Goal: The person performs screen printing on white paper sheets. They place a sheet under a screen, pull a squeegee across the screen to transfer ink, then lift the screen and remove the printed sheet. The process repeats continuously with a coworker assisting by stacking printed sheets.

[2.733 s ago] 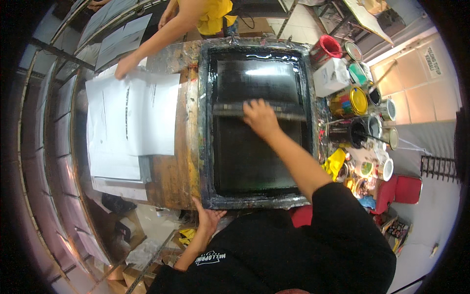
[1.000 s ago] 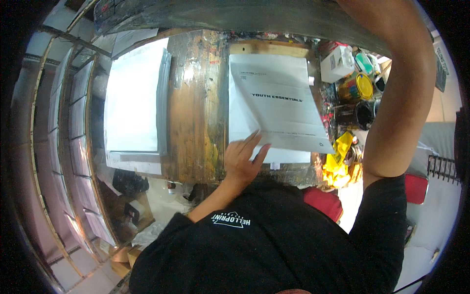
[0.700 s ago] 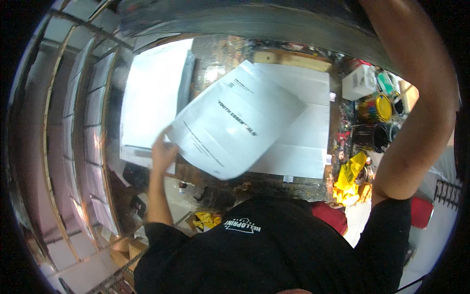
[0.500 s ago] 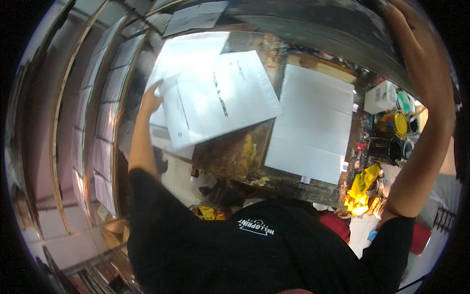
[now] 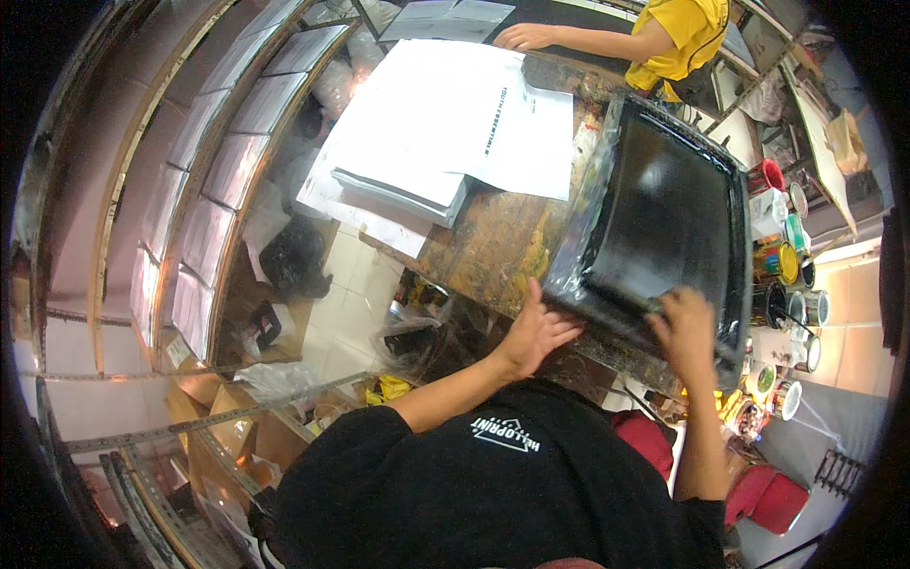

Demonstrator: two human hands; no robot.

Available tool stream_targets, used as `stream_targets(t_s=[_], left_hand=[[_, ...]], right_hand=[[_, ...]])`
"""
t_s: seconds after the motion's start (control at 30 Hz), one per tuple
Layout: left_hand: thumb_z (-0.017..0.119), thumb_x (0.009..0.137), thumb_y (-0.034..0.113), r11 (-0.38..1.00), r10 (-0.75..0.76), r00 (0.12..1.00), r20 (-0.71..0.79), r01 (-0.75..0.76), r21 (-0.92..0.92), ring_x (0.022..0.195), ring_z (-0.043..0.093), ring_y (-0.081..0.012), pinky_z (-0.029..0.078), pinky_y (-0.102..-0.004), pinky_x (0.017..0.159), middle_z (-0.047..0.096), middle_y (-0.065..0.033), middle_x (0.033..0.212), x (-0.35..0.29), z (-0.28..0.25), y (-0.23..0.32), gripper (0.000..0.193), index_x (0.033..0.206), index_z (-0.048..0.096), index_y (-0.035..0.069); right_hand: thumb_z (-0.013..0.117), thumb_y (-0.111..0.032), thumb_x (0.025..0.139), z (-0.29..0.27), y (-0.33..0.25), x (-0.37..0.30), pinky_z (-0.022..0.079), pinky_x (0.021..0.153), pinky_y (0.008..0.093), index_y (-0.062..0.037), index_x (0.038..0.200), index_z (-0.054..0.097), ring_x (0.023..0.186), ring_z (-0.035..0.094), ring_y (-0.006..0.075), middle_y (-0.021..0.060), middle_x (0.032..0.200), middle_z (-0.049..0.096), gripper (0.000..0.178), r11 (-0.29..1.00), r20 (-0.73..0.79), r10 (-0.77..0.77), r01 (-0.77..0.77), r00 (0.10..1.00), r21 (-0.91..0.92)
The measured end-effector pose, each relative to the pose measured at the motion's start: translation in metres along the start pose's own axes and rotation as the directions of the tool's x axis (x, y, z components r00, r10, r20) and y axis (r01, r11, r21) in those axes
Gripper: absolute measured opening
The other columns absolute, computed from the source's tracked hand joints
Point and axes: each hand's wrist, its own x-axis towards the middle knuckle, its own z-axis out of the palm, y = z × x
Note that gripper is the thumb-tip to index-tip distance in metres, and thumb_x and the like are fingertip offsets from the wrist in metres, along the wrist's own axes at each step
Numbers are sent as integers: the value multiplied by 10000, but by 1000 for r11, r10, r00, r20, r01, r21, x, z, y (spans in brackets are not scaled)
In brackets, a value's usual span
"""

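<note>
A dark screen-printing frame (image 5: 580, 223) lies lowered on the worktable in front of me, its mesh (image 5: 668, 204) black and glossy. My left hand (image 5: 538, 339) is at the frame's near left corner, fingers spread and thumb up against the edge. Over the near end of the mesh, my right hand (image 5: 687, 330) curls its fingers on a dark bar that looks like a squeegee (image 5: 621, 302); the hand is slightly blurred. Left of the frame, a printed white sheet (image 5: 536, 142) lies over the right side of a thick paper stack (image 5: 408, 123).
A co-worker in a yellow shirt (image 5: 690, 38) stands across the table, one hand (image 5: 524, 38) near the stack's far edge. Paint cans (image 5: 782, 261) line the right side. Racks of sheets (image 5: 210, 237) stand at left. Cardboard boxes (image 5: 213, 427) sit at lower left.
The frame has come down from its raised position over the blank sheet. My left hand has let go of the printed sheet, now on the stack, and my right hand has moved down to the squeegee.
</note>
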Motion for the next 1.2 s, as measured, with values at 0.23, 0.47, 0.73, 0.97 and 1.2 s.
stream_targets(t_s=[0.23,0.47,0.73,0.97,1.2], left_hand=[[238,780,988,944,-325,889,-323,324,-58,1449,393,-412,340,-518,1186,377,-247,1573,63,-121,-78,1238,1622,176,82],[232,766,1002,922,-323,817,-478,386,35,1425,418,-412,380,-520,1144,354,-244,1595,60,-122,-87,1265,1632,142,84],[208,833,954,947,-239,765,-597,320,31,1376,482,-396,414,-514,1104,454,-237,1528,42,-73,-68,1197,1590,233,27],[240,871,914,971,-102,825,-555,204,125,1327,532,-366,495,-504,1008,478,-196,1508,27,-67,-61,1113,1588,229,62],[230,904,881,962,-35,946,-321,119,245,1294,557,-364,479,-527,1046,479,-200,1492,17,-53,-41,1093,1572,185,16]], right_hand=[[818,-260,774,187,11,-23,539,829,458,-101,1231,656,995,629,342,103,1104,661,510,995,-25,-45,47,999,91],[821,-233,769,177,88,125,524,855,470,-88,1309,611,1061,592,363,138,1178,618,598,998,-227,-68,70,972,1],[554,-581,964,88,213,381,559,761,537,-108,1045,677,894,706,404,192,928,728,495,995,-93,-102,102,990,-5],[593,-549,944,116,226,381,572,741,477,-150,1062,647,919,704,330,110,927,702,420,986,-312,-147,113,939,-123],[629,-489,944,105,107,162,568,665,474,-95,1065,600,832,702,340,131,875,693,413,992,-161,-101,88,982,-90]])
